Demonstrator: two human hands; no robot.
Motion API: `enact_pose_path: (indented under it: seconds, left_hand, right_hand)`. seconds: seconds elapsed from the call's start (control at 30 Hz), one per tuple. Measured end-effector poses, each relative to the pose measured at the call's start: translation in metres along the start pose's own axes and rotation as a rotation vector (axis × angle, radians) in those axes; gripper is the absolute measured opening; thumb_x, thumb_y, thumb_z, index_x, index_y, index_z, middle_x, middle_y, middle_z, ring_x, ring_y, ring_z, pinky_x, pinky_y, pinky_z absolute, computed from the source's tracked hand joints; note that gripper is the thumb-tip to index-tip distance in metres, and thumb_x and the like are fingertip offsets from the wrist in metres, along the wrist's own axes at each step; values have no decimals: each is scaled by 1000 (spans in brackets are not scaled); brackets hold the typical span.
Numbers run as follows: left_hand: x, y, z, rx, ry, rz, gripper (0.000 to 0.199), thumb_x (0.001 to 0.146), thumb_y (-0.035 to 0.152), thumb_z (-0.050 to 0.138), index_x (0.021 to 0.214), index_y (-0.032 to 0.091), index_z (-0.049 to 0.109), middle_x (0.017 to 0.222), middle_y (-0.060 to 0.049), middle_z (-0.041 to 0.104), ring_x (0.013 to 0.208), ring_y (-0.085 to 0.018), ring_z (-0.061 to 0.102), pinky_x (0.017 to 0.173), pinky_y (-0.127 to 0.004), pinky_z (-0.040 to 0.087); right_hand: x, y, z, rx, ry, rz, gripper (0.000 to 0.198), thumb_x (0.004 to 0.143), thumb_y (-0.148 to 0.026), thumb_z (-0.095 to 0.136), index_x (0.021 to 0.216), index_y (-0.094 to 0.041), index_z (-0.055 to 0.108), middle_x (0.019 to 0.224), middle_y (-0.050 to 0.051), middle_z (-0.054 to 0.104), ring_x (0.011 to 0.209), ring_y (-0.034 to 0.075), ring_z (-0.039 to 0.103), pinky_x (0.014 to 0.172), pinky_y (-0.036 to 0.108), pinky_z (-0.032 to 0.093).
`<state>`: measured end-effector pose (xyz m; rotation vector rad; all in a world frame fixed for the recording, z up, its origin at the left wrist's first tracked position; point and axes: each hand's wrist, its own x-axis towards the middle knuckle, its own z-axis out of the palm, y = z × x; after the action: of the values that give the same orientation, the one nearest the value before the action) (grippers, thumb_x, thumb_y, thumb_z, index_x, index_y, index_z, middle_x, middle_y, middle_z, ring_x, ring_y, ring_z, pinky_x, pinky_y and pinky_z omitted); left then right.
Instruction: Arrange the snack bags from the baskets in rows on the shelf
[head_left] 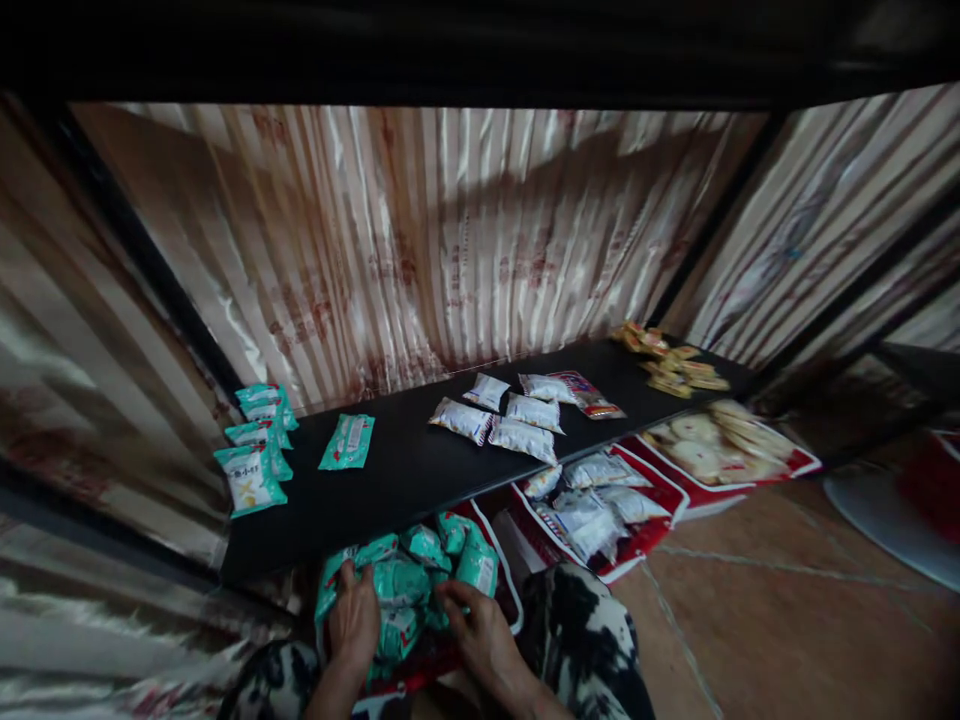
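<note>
Teal snack packets [401, 580] fill a red box [504, 570] beneath the shelf's front edge. Both my hands reach into it. On the box's left side, my left hand [354, 612] has its fingers curled against a packet, closed on it. My right hand [478, 628] is at the right side of the pile, thumb and fingers bent together at a packet; its fingertips are partly hidden. Along the left end of the black shelf [315, 525], teal packets [251, 478] stand in rows. A single teal packet [349, 441] lies flat beside them.
White packets [521, 438] and a red-brown packet [589, 394] lie mid-shelf; yellow packets [682, 372] sit at its right end. Below are a red box of white packets [600, 505] and another with pale packaged food [705, 450]. Dark posts and a striped curtain [450, 250] enclose the shelf.
</note>
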<state>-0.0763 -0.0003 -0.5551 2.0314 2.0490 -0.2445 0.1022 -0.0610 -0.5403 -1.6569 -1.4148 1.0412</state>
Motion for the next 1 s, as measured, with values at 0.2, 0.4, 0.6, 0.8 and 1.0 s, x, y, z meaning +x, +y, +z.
enact_pose_path:
  seconds: [0.2, 0.4, 0.6, 0.8, 1.0]
  left_hand:
    - [0, 2, 10, 11, -23, 18, 42, 87, 5, 30, 123, 15, 50, 120, -15, 56, 92, -19, 66, 72, -27, 49]
    - [-9, -6, 8, -73, 45, 82, 34, 88, 17, 40, 120, 15, 51, 128, -15, 51, 94, -19, 65, 77, -27, 49]
    - [-36, -17, -6, -155, 141, 67, 30, 90, 24, 39, 112, 15, 57, 122, -14, 54, 86, -19, 67, 72, -27, 51]
    - [-63, -28, -13, -239, 290, 66, 30, 91, 28, 37, 110, 16, 57, 111, -10, 60, 85, -18, 66, 68, -27, 52]
    - [-81, -26, 1, -267, 566, 154, 29, 91, 29, 39, 112, 17, 56, 109, -8, 63, 81, -15, 67, 66, -23, 53]
  right_hand:
    - [-7, 11, 1, 39, 23, 5, 43, 83, -45, 40, 94, -14, 68, 94, 12, 71, 90, 26, 65, 81, 33, 47]
    - [-7, 7, 1, 33, -10, 5, 49, 83, -52, 38, 93, -14, 68, 92, 12, 70, 88, 26, 64, 79, 33, 46]
    - [-6, 0, 0, 42, -114, 16, 54, 79, -62, 42, 83, -14, 68, 77, 8, 67, 76, 23, 61, 71, 32, 45]
    - [-16, -27, 14, 472, -311, 376, 65, 65, -71, 59, 98, -14, 61, 90, 8, 66, 77, 21, 64, 64, 30, 49]
    - [-18, -59, 32, 806, -270, 461, 61, 67, -57, 69, 112, -19, 53, 101, 8, 65, 95, 21, 63, 75, 31, 51]
